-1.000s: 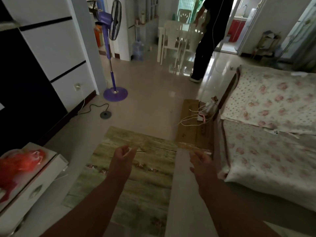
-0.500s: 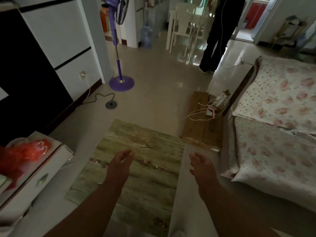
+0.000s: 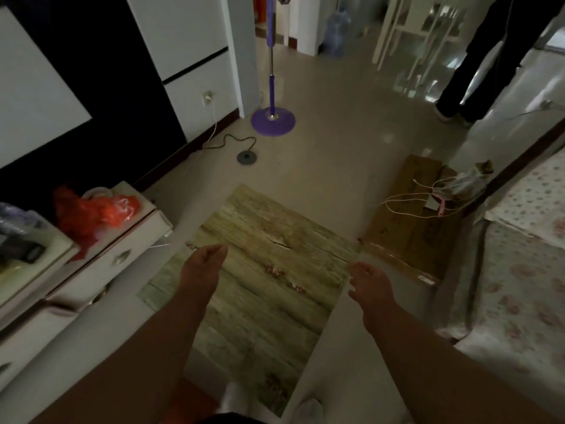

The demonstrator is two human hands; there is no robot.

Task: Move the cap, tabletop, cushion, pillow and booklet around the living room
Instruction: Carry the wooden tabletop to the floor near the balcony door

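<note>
Flat green wood-print tabletop (image 3: 269, 270) lying on the floor, nearer in view than a second ago. Left hand (image 3: 201, 266) and right hand (image 3: 371, 286) lowered toward its side edges, fingers loosely spread, holding nothing. Probably about to grasp it.

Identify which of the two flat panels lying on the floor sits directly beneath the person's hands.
The green wood-grain tabletop, under both the left hand and right hand. The brown cardboard panel lies farther right by the bed, with cords across it.
</note>
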